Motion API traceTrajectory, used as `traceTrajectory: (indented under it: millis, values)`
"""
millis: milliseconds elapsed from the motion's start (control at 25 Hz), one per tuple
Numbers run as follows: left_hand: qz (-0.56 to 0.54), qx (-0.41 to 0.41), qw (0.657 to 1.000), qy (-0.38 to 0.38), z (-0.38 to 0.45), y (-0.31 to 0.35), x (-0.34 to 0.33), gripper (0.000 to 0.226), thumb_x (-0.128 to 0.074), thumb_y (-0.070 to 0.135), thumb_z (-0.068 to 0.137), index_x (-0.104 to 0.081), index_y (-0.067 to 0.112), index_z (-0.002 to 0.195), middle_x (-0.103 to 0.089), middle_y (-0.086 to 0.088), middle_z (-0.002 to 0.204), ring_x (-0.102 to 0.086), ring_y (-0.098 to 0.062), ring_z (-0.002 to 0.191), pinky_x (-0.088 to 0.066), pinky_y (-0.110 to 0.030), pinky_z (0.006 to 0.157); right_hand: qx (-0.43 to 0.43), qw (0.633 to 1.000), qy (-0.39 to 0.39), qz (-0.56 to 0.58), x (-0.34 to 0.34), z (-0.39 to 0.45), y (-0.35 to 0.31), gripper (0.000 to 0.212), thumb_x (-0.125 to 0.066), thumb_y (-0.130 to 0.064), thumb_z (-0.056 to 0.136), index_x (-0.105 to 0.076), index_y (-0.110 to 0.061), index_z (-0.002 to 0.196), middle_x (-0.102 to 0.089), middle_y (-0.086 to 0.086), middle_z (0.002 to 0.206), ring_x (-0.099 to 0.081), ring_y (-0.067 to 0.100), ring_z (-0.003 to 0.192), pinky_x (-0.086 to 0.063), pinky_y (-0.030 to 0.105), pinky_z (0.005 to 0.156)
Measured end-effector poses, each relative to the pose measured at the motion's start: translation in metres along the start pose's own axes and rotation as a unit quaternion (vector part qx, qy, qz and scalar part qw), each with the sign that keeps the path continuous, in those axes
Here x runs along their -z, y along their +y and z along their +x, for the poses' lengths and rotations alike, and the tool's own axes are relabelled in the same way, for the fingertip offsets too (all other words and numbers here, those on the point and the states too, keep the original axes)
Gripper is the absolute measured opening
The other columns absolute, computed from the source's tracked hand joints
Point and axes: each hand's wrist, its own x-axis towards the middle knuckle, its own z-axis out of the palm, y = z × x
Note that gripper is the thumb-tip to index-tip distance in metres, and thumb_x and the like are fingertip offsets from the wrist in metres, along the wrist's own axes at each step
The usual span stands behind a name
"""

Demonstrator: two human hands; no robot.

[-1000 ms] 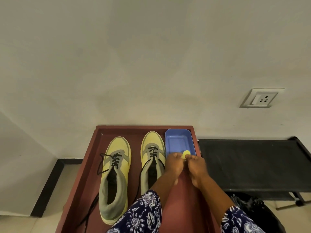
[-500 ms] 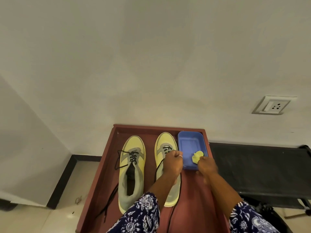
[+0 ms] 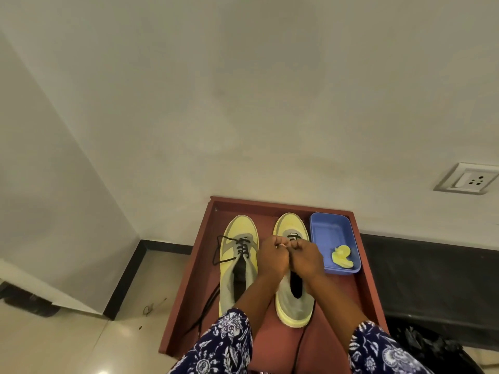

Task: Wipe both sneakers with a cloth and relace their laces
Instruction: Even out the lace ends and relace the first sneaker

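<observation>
Two yellow-and-grey sneakers stand side by side on the red table (image 3: 361, 292); both hands — left hand (image 3: 271, 259), right hand (image 3: 306, 257) — meet over the right sneaker (image 3: 293, 230), fingers clenched at its black lace; the left sneaker (image 3: 237, 255) lies untouched; the yellow cloth (image 3: 342, 256) sits in the blue tray (image 3: 330, 225).

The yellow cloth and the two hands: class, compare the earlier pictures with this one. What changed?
The right hand let go of the yellow cloth, which now lies in the blue tub, and moved left to join the left hand at the right sneaker. The left sneaker stayed put.
</observation>
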Motion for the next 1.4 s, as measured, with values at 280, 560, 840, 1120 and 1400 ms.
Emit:
traceTrajectory:
  millis: [280,560,840,1120,1400]
  values:
    - [0.164,-0.041,0.977,0.129,0.010,-0.026,0.068,0.029,-0.048,-0.003,0.080,-0.061,0.006,0.104,-0.059,-0.011,0.114,-0.054,-0.026,0.106,-0.045,-0.030,0.088,0.048,0.990,-0.121,-0.058,-0.051,-0.014,-0.016,0.030,-0.051,-0.010,0.089,-0.060,-0.010,0.118,-0.063,0.005,0.120,-0.057,0.018,0.111,-0.041,0.025,0.089]
    - [0.328,-0.016,0.945,-0.003,0.023,-0.068,0.106,0.030,-0.042,0.015,0.092,-0.059,0.019,0.115,-0.060,-0.004,0.119,-0.051,-0.027,0.113,-0.037,-0.037,0.096,0.053,0.983,-0.170,-0.043,-0.073,-0.016,-0.009,0.035,-0.051,-0.012,0.092,-0.052,-0.013,0.127,-0.060,0.006,0.110,-0.055,0.016,0.101,-0.040,0.020,0.077]
    - [0.352,-0.097,0.931,-0.022,0.025,-0.051,0.119,0.017,-0.044,0.026,0.095,-0.051,0.016,0.082,-0.059,-0.005,0.089,-0.055,-0.023,0.092,-0.034,-0.036,0.091,0.006,0.984,-0.178,0.024,-0.068,-0.020,-0.015,0.013,-0.046,-0.023,0.095,-0.056,-0.014,0.099,-0.055,-0.001,0.085,-0.050,0.012,0.078,-0.039,0.024,0.066]
    - [0.296,-0.117,0.945,-0.076,0.018,-0.044,0.120,0.018,-0.045,0.025,0.095,-0.048,0.012,0.083,-0.053,-0.003,0.085,-0.049,-0.016,0.078,-0.041,-0.030,0.071,0.039,0.983,-0.169,-0.065,-0.070,-0.028,-0.016,0.014,-0.047,-0.017,0.092,-0.050,-0.015,0.078,-0.049,-0.001,0.074,-0.045,0.013,0.070,-0.036,0.028,0.063]
    - [0.337,-0.149,0.924,-0.107,0.022,-0.022,0.130,0.028,-0.048,0.036,0.093,-0.045,0.013,0.077,-0.046,0.003,0.072,-0.042,-0.011,0.068,-0.031,-0.021,0.058,-0.071,0.974,-0.199,0.081,-0.053,-0.036,-0.027,0.010,-0.038,-0.019,0.094,-0.041,-0.016,0.085,-0.039,0.004,0.073,-0.038,0.016,0.066,-0.031,0.027,0.059]
